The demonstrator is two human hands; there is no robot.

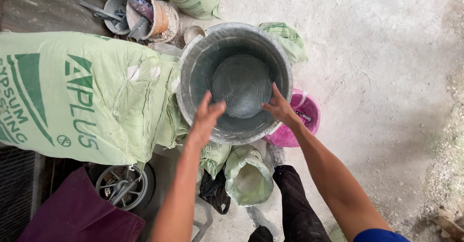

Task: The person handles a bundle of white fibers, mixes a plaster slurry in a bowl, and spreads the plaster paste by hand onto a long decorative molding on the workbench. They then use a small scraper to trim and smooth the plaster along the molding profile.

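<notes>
Bucket (pixel 193 73), grey and round, fills the upper middle of the frame, seen from straight above, with a smooth grey mass lying in its bottom and pale dust streaking its inner wall. Both bare hands reach into its near side. The left hand (pixel 207 117) sits over the lower left part of the rim, fingers spread and curved, their tips pointing in toward the grey mass; whether they press the wall or hover just above it cannot be told. The right hand (pixel 279 107) rests at the lower right of the rim, fingers apart, thumb pointing inward, palm against the inner wall or very near it. Neither hand is closed on anything. Touching the bucket on the left lies a large pale green sack (pixel 82 97) with dark green print, filling the left of the frame. A pink tub (pixel 303 118) peeks out from under the bucket's lower right edge. Below the bucket sit smaller crumpled green bags (pixel 249 174), one open at the top, and beside them a dark trouser leg (pixel 295 203). In the upper left stand small dirty pails (pixel 145 14) holding tools. A small wheel (pixel 123 186) shows at lower left, and dusty pale concrete floor (pixel 386 77) covers the right side.
</notes>
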